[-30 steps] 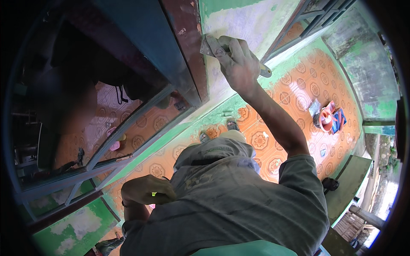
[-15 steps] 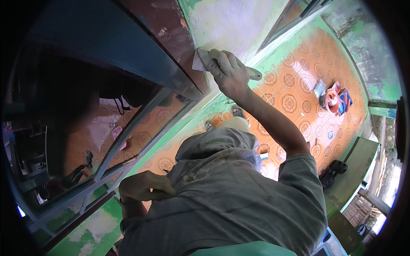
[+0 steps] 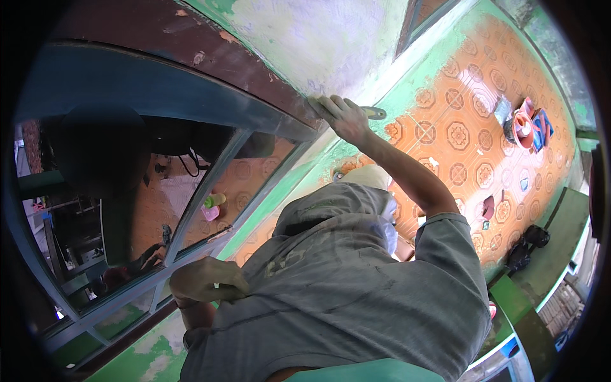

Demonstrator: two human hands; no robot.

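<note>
My right hand (image 3: 344, 121) is closed around a putty knife, its rounded handle (image 3: 375, 113) jutting out to the right of the fist. The blade is mostly hidden by my fingers, at the seam where the brown wooden frame (image 3: 254, 76) meets the patchy white and green wall (image 3: 318, 44). Down at the left, my left hand (image 3: 210, 280) rests against the side of my grey shirt (image 3: 356, 286). Its fingers are curled in, and their tips are hidden, so what they hold, if anything, does not show.
A blue-framed window (image 3: 210, 197) with dark reflecting glass runs along my left. Orange patterned tiles (image 3: 458, 134) cover the floor. Farther right stand a pink bucket (image 3: 523, 130) and a blue bag (image 3: 542, 130). A dark object (image 3: 529, 245) lies beside a green bench (image 3: 563, 235).
My view has swung, so the window and floor appear shifted. The right hand sits slightly lower along the frame's edge with the putty knife; the blade is less visible. My left hand stays at the shirt.
</note>
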